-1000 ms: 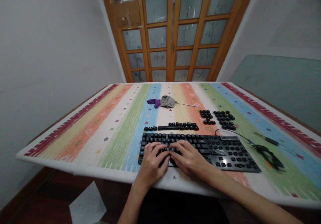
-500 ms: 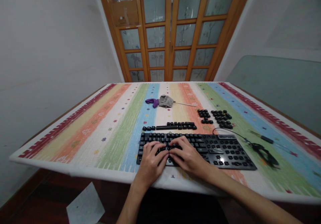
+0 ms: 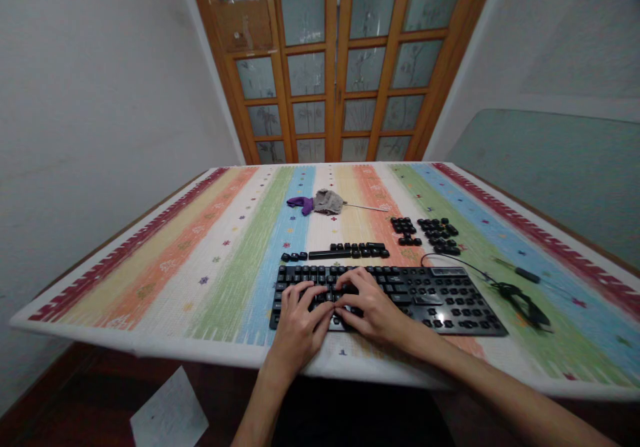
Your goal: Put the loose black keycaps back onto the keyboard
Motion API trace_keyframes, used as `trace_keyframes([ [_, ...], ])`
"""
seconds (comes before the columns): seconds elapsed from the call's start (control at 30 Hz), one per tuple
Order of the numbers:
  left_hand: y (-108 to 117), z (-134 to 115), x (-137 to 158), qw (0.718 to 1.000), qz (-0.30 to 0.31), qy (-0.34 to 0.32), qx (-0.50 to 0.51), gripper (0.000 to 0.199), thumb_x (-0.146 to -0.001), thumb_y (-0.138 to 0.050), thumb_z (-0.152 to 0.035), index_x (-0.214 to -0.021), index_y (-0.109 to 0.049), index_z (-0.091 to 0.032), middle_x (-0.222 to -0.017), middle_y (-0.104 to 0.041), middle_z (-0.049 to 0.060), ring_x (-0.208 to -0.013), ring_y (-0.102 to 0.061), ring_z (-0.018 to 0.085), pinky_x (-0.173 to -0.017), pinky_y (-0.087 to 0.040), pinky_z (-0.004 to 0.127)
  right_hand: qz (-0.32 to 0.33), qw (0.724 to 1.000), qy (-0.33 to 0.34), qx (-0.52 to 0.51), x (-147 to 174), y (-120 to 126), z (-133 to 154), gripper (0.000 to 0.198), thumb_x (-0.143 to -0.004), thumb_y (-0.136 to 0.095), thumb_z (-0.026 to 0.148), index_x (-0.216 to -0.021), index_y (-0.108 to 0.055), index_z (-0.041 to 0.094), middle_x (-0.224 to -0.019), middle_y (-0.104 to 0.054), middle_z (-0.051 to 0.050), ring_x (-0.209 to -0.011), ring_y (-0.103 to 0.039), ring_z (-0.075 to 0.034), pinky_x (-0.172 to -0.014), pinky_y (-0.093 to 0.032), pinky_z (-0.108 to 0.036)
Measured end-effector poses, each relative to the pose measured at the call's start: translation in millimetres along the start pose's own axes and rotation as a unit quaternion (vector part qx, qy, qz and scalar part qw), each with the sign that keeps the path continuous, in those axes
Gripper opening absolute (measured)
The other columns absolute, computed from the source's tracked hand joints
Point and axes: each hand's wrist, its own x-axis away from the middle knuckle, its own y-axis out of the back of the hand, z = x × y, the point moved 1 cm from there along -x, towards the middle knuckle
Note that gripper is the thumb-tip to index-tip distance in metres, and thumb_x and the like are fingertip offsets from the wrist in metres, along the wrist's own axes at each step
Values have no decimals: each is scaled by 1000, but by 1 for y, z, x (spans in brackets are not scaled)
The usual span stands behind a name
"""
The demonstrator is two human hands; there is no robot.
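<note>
A black computer keyboard (image 3: 429,313) lies along the near edge of the table, its letter side fitted with keycaps and its right end showing bare key posts. My left hand (image 3: 300,317) rests on its lower left half, fingers curved and apart. From the right, my right hand (image 3: 373,307) reaches over the same keys, fingers bent and spread. The tips of both thumbs come close together over the lower key rows. Whatever lies right under the fingertips is hidden. Just behind the keyboard stand loose keycaps (image 3: 370,252) and a long space bar (image 3: 330,255).
More loose keycaps (image 3: 437,233) sit in groups at the back right. A coiled cable (image 3: 523,303) and a screwdriver (image 3: 527,275) lie right of the keyboard. Farther back is a grey and purple cloth thing (image 3: 327,201) with a thin rod. A striped cloth (image 3: 225,267) covers the table.
The view has shifted slightly, so the table items appear a little further left. Both hands stay at nearly the same spot on the keyboard, with only slight finger movement.
</note>
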Motion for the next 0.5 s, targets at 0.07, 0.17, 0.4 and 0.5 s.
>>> trace_keyframes([
  [0.07,0,0,0,1000,3,-9,-3,16,-92,-61,-16,-102,-71,-23,-116,-66,7,-115,-50,29,-98,-42,51,6,1000,-5,8,1,-1,0,10,-87,-63,13,-86,-72,19,-105,-58,-10,-101,-50,-25,-88,-48,-45],
  [0.17,0,0,0,1000,1,-14,1,16,-92,-60,-15,-103,-71,-22,-116,-66,7,-115,-51,29,-98,-42,51,10,1000,-12,11,1,0,3,12,-87,-63,12,-84,-72,19,-106,-58,-10,-101,-50,-25,-89,-47,-46],
  [0.4,3,-3,2,1000,-24,-5,-1,20,-93,-59,-16,-110,-68,-19,-113,-67,9,-113,-52,28,-97,-43,50,15,999,-37,7,-27,20,-17,11,-90,-64,19,-86,-73,18,-105,-60,-11,-103,-51,-25,-93,-47,-45],
  [0.5,3,-3,2,1000,-22,-10,-10,20,-92,-59,-16,-109,-69,-20,-113,-67,9,-112,-53,29,-96,-43,51,9,997,-60,55,-46,25,-43,11,-89,-64,19,-84,-74,18,-103,-61,-11,-102,-52,-25,-93,-45,-45],
])
